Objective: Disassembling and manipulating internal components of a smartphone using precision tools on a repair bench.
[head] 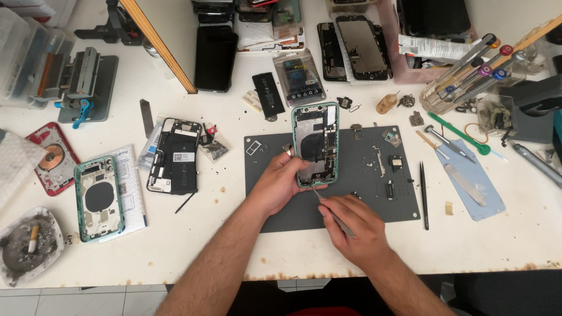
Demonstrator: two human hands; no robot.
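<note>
Opened green phone (316, 143), centre of frame, standing tilted above the grey mat (404, 205) with its circuit boards exposed. The left hand (280, 181) is closed around its lower left edge, holding it up. The right hand (354, 228), closed in a pencil grip, holds a thin metal tool (318, 194) whose tip touches the phone's bottom edge. Risks, as judged: a slip of the tip could scratch a board or tear a flex cable; too much leverage could bend the frame. Small screws and brackets (380, 161) lie loose on the mat, right of the phone, and a brushing wrist could scatter them. A second green housing (98, 199) lies at lower left, an ashtray (29, 246) at the far lower left corner.
</note>
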